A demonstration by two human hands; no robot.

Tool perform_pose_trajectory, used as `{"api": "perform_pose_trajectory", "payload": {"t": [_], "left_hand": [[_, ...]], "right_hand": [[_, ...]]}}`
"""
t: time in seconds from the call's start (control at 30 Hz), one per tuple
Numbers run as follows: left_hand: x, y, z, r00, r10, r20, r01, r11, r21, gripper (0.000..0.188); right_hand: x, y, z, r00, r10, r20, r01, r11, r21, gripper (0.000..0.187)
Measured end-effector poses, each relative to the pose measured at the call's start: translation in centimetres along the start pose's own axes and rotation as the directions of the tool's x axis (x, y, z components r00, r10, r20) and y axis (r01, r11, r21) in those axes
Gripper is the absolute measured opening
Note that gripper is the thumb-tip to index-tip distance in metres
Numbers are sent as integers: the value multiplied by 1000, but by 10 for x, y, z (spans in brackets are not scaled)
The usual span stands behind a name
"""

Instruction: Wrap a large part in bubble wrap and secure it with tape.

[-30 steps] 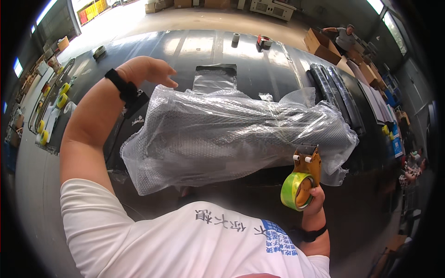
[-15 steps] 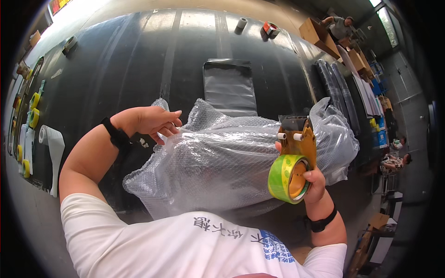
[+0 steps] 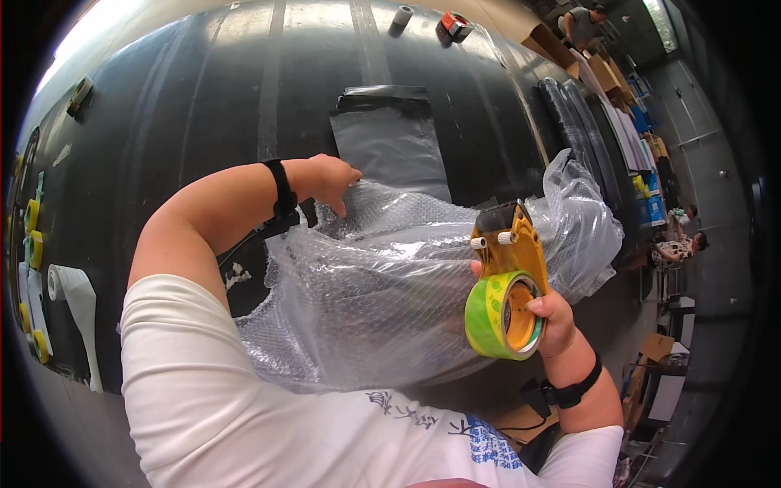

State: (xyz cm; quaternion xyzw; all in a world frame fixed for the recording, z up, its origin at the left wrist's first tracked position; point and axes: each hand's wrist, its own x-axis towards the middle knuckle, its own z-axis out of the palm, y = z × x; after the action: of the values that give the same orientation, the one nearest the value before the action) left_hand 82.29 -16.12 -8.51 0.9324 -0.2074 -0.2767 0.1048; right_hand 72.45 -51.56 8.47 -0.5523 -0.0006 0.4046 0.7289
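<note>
A long bundle in clear bubble wrap point(image 3: 382, 301) lies across the table in front of me. At its far left edge is my left hand point(image 3: 332, 180), fingers apart, some pointing right and some down, at or touching the wrap. My right hand point(image 3: 553, 321) grips a yellow tape dispenser point(image 3: 530, 248) loaded with a green-yellow tape roll point(image 3: 492, 321), held up over the bundle's right part. What lies inside the wrap is too blurred to name. Beyond the bundle rests a flat dark grey plastic bag point(image 3: 390, 138), its near end under the wrap.
A white roll point(image 3: 69, 285) and several yellow tape rolls point(image 3: 34, 248) line the left side. Dark wrapped rolls point(image 3: 573, 130) lie at the right. Far off sit a grey roll point(image 3: 401, 18) and an orange-red roll point(image 3: 455, 24). People and cardboard boxes point(image 3: 604, 75) are beyond the table.
My left hand has moved away from me and right, from the wrap's left part to its far edge. My right hand still holds the dispenser, nearly in place. The view has shifted slightly.
</note>
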Motion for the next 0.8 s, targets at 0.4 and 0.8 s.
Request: {"api": "perform_pose_trajectory", "payload": {"t": [0.4,0.8], "left_hand": [[-155,5,-41,907,-248,-341,-37,759,-650,25],[-204,55,26,777,-223,-589,-424,505,-752,17]], "right_hand": [[89,13,74,909,231,347,-242,970,-14,54],[8,-19,98,947,157,281,-117,981,-155,78]]}}
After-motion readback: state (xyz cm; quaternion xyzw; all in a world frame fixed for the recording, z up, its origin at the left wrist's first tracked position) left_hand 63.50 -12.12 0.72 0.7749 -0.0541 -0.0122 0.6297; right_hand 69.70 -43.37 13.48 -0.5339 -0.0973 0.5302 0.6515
